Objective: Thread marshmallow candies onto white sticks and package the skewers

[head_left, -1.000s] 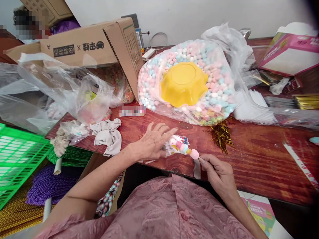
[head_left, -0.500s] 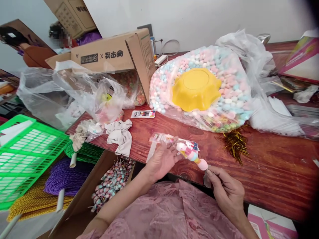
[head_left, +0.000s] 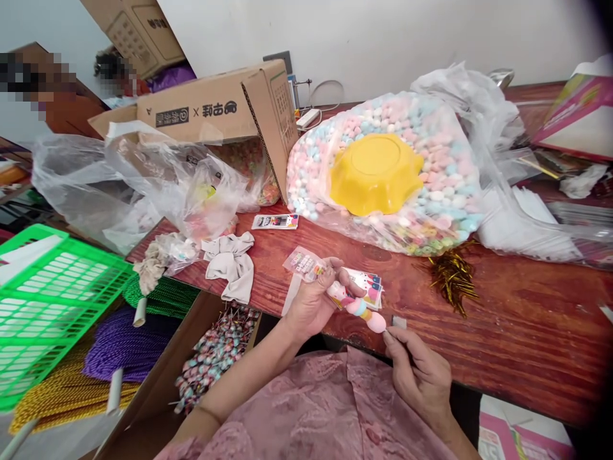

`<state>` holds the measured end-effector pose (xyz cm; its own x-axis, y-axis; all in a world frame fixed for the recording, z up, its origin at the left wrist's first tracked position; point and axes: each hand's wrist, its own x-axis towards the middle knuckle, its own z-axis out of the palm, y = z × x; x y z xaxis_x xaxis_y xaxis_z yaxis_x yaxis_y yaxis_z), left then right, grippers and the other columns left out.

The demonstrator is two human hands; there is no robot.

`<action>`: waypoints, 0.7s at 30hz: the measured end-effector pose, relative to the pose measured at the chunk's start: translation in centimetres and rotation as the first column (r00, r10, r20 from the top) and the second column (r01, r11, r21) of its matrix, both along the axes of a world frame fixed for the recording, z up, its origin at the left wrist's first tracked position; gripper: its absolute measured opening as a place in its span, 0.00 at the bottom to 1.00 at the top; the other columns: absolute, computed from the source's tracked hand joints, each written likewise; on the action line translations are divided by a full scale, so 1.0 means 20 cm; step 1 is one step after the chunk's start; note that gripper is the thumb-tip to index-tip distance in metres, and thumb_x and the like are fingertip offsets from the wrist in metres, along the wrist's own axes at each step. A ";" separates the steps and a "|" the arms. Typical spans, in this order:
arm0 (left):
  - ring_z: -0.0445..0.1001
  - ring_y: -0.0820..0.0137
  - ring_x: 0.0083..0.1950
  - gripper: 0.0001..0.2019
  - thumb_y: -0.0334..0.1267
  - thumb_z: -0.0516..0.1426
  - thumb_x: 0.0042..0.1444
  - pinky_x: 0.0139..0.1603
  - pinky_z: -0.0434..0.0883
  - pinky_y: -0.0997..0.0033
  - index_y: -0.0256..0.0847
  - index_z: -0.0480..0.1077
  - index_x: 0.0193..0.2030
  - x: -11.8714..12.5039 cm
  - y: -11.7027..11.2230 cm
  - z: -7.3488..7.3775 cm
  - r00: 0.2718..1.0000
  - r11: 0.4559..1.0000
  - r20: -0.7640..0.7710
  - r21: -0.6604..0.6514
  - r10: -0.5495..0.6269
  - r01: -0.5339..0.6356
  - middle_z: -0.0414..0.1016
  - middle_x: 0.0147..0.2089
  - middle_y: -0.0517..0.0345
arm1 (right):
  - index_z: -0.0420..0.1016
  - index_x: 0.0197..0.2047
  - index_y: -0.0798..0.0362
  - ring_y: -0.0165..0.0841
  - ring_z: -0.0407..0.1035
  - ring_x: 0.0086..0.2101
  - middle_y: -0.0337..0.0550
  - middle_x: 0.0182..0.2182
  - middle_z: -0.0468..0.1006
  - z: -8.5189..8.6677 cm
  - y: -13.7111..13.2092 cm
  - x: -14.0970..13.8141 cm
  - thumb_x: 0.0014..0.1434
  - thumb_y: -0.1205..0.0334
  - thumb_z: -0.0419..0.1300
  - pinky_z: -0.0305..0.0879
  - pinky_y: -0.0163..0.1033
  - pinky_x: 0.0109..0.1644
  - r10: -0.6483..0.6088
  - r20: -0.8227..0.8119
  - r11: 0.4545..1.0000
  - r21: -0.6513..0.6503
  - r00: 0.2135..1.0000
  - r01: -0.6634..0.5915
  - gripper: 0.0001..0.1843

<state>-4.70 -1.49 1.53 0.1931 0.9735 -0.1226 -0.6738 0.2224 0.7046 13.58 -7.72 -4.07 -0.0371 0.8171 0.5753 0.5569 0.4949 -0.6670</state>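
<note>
Left hand (head_left: 309, 300) is curled around a clear candy sleeve (head_left: 306, 263) (printed bit at the far end). Right hand (head_left: 417, 374) pinches the near end of the marshmallow skewer (head_left: 359, 306), which runs up-left into that sleeve.

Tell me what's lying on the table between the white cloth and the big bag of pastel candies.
In the head view, a small printed card lies on the table between the cloth and the candy bag.
</note>
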 end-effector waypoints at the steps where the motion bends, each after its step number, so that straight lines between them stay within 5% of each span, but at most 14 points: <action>1: 0.78 0.67 0.36 0.21 0.49 0.67 0.50 0.44 0.75 0.63 0.42 0.66 0.44 0.01 0.00 0.00 1.000 1.000 0.017 0.007 0.001 -0.001 0.68 0.32 0.66 | 0.74 0.40 0.53 0.25 0.68 0.19 0.37 0.24 0.77 0.00 0.00 -0.01 0.62 0.70 0.58 0.64 0.29 0.24 0.009 -0.003 1.000 0.003 1.000 -0.009 0.05; 5: 0.74 0.73 0.31 0.23 0.53 0.67 0.49 0.43 0.74 0.64 0.41 0.66 0.43 0.04 -0.01 0.01 0.997 0.999 0.057 0.027 0.044 -0.046 0.67 0.29 0.68 | 0.73 0.45 0.54 0.26 0.70 0.21 0.38 0.27 0.78 -0.01 0.02 -0.07 0.64 0.71 0.55 0.66 0.29 0.25 0.115 0.006 0.993 -0.027 0.993 -0.114 0.09; 9: 0.70 0.76 0.25 0.21 0.43 0.70 0.45 0.35 0.72 0.68 0.41 0.65 0.39 0.09 0.01 -0.03 1.000 1.000 0.002 0.004 0.028 -0.028 0.67 0.24 0.69 | 0.71 0.51 0.55 0.32 0.75 0.36 0.46 0.38 0.79 -0.05 0.04 -0.10 0.66 0.72 0.51 0.72 0.34 0.39 0.216 0.071 0.976 -0.026 0.974 -0.215 0.14; 12: 0.65 0.77 0.21 0.17 0.38 0.69 0.46 0.28 0.67 0.73 0.41 0.64 0.36 0.11 0.03 -0.08 0.999 0.997 0.017 -0.076 0.031 -0.030 0.63 0.19 0.71 | 0.75 0.46 0.55 0.39 0.72 0.45 0.53 0.45 0.77 -0.04 0.08 -0.05 0.66 0.68 0.53 0.70 0.45 0.49 0.194 0.165 0.981 -0.030 0.967 -0.192 0.10; 17: 0.60 0.79 0.19 0.17 0.33 0.69 0.43 0.23 0.61 0.77 0.41 0.63 0.31 0.10 0.09 -0.10 0.996 0.987 0.094 -0.160 -0.001 0.016 0.57 0.16 0.72 | 0.77 0.44 0.51 0.39 0.72 0.43 0.47 0.42 0.79 0.15 0.29 0.10 0.65 0.54 0.56 0.69 0.44 0.47 0.247 0.092 0.936 -0.282 0.965 -0.213 0.13; 21: 0.59 0.79 0.19 0.17 0.33 0.68 0.43 0.22 0.59 0.77 0.40 0.62 0.28 0.12 0.10 -0.07 0.982 0.974 0.121 -0.162 -0.142 0.161 0.56 0.15 0.72 | 0.78 0.46 0.52 0.37 0.74 0.43 0.45 0.42 0.81 0.34 0.62 -0.01 0.61 0.50 0.58 0.69 0.42 0.48 0.278 -0.187 0.844 -0.421 0.942 -0.332 0.17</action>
